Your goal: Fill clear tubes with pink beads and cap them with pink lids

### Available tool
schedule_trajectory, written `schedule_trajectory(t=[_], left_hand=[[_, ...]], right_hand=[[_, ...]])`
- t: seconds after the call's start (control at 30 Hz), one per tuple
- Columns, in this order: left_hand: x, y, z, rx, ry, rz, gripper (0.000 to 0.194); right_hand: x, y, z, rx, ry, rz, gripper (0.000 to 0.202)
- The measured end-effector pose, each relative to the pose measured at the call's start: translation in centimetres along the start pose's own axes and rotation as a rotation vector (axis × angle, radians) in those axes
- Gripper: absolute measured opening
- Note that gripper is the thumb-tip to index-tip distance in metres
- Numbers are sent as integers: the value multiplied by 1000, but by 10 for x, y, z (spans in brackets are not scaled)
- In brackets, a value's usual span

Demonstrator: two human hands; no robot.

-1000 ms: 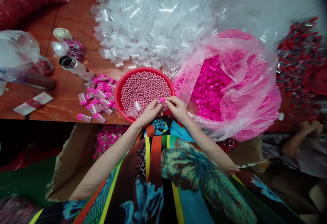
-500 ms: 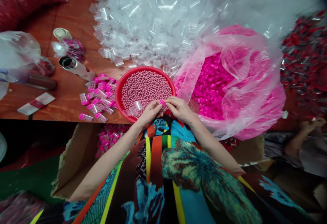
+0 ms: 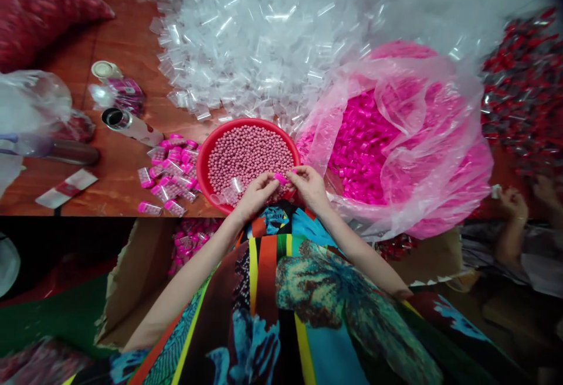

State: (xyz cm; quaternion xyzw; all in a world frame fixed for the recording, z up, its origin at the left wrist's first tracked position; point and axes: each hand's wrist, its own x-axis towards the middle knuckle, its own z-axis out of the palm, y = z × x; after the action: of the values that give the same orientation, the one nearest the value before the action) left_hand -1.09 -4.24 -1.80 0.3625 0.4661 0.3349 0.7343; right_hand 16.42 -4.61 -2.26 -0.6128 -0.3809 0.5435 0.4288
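Over the near rim of a red bowl (image 3: 203, 184), my left hand (image 3: 259, 193) pinches a small pink cap (image 3: 280, 179); whether a clear container is under it is hidden by the fingers. Just to the right, my right hand (image 3: 311, 188) has thumb and forefinger drawn together, with a speck of pink at the tips too small to name. Pink beads (image 3: 250, 150) fill the bowl, and a few clear plastic containers (image 3: 233, 190) lie on them at the near left.
Filled pink-capped containers (image 3: 169, 171) lie left of the bowl. Behind it rises a heap of clear containers (image 3: 264, 45). An open bag (image 3: 422, 139) of pink caps (image 3: 360, 150) stands right. A cardboard box (image 3: 121, 291) sits below the table edge. Another person's hand (image 3: 514, 203) is at far right.
My right fingertips have drawn slightly away from the pink cap, which stays in my left hand. The other person's hands at the far right have shifted.
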Motion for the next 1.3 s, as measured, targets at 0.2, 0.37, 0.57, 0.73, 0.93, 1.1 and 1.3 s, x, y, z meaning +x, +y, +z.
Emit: schedule_trajectory(t=[0.2, 0.37, 0.57, 0.73, 0.93, 1.1, 1.3], left_hand=[[1, -3, 4, -145, 106, -14, 33], [3, 0, 9, -317, 87, -88, 38], [3, 3, 14, -342, 112, -72, 34], [4, 1, 13, -305, 66, -114, 34], [4, -2, 11, -335, 58, -112, 42], [0, -7, 4, -263, 135, -101, 37], [-11, 9, -85, 144, 798, 293, 36]], right_hand=[[-5, -14, 1, -615, -249, -489, 52], [-2, -17, 7, -951, -309, -596, 84], [3, -7, 13, -962, -234, -668, 71], [3, -4, 9, -1014, -212, -709, 61], [8, -3, 10, -1106, -246, -679, 55], [8, 12, 20, -916, -387, -527, 71], [17, 41, 38, -599, -388, -241, 72]])
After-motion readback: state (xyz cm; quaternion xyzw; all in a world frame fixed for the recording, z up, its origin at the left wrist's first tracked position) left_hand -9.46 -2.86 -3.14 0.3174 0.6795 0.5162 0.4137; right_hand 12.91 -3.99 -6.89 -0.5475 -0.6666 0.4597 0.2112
